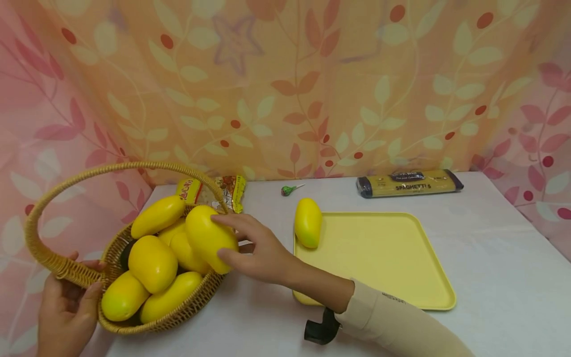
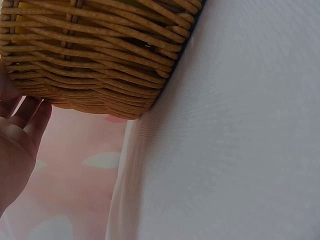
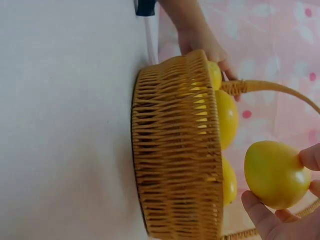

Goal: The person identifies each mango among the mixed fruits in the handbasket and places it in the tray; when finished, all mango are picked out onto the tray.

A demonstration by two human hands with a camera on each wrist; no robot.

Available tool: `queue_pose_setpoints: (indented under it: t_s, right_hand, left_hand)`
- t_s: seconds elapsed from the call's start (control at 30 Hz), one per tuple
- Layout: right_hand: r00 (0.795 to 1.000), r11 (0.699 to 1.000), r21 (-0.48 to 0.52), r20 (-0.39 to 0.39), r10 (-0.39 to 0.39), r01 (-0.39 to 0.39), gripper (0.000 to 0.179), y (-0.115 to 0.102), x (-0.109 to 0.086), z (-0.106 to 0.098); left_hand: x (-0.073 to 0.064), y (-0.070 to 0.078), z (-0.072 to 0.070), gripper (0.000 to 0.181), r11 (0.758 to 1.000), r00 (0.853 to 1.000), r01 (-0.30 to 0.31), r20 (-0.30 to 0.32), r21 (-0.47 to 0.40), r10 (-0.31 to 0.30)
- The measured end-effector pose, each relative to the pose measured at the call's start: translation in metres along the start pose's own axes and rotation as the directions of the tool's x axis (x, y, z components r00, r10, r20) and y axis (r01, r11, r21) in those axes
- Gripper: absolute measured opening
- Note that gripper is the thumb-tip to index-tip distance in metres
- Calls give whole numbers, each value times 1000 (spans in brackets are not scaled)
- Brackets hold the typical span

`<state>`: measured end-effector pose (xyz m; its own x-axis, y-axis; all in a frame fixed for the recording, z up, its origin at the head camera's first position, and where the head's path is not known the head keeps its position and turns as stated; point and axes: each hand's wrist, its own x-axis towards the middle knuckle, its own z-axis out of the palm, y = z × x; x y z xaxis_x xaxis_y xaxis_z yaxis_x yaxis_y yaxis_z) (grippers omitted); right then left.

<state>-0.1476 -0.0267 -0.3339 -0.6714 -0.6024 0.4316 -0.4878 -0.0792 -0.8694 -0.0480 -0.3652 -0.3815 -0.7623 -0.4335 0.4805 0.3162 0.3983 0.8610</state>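
Observation:
My right hand (image 1: 260,250) grips a yellow mango (image 1: 209,239) between thumb and fingers, over the right rim of the wicker basket (image 1: 196,305). In the right wrist view this mango (image 3: 275,172) is raised off the other mangoes. Several mangoes (image 1: 153,264) fill the basket, with a dark thing partly hidden among them. At the basket's left side my left hand (image 1: 67,307) holds the rim by the foot of the arched handle (image 1: 71,191). In the left wrist view, fingers (image 2: 37,117) touch the woven wall. One more mango (image 1: 308,223) lies on the yellow tray's (image 1: 374,263) left edge.
Behind the basket lies a yellow printed food packet (image 1: 238,191). A green-wrapped lollipop (image 1: 287,190) and a spaghetti pack (image 1: 410,183) lie along the back of the white table (image 1: 504,277). Patterned curtains hang behind and at both sides.

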Motion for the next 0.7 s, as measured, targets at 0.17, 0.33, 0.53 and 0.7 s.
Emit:
queue_pose_setpoints:
  t_s: [0.17,0.33,0.53,0.7]
  right_hand:
    - [997,1000,20,-74,24,-22,57,2,-14,-17]
    - [986,997,17,-145,81,-80,59,6,-26,-41]
    - [963,986,-11,-219,159,-165,58,11,-39,-74]
    - [933,967,-59,-282,223,-249,56,16,-50,-99]
  left_hand:
    - [0,2,1,76,998,1000,25,-18,53,-24]
    - [1,4,1,76,992,999,27,-20,124,-25]
    - [1,5,2,75,994,998,60,-31,93,-58]
    - [0,5,2,75,996,998,59,-32,71,-57]
